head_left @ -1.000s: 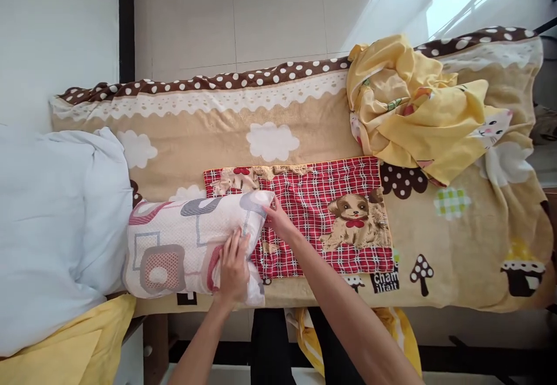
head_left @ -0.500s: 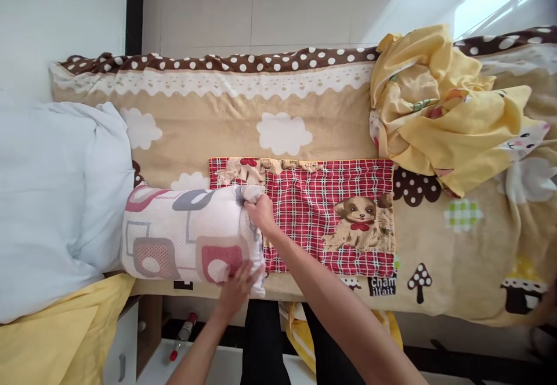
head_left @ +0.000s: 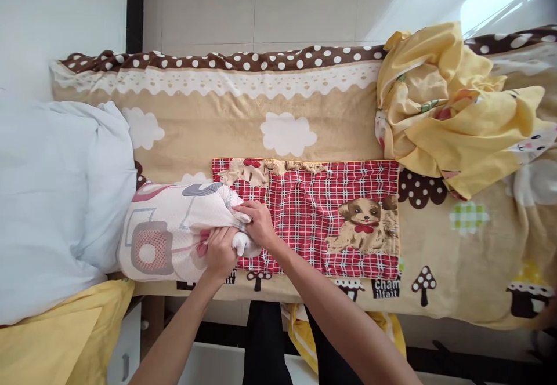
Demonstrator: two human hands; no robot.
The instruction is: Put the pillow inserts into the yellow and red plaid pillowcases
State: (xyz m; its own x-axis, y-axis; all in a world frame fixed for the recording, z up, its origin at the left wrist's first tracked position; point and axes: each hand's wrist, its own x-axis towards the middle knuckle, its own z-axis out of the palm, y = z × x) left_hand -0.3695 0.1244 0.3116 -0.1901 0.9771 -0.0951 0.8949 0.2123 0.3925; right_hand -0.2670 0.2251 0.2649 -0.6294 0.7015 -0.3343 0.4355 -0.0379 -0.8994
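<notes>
A white pillow with grey and red rounded shapes lies on the bed's left half, beside a plain white pillow. My left hand is closed on the gathered fabric at its right end, where a white twist of cloth pokes out. My right hand pinches the same end a little farther up, and the two hands almost meet. Flat to the right lies a red plaid pillowcase-like cloth with a puppy print. Its left part is hidden under the patterned pillow.
The plain white pillow fills the left end above yellow cloth. A crumpled yellow cloth lies at the back right. All rest on a beige blanket with clouds and a polka-dot border. A white cabinet stands below.
My left hand has moved up from the pillow's lower corner and now grips its end beside my right hand. The pillow's right end is drawn together and narrower.
</notes>
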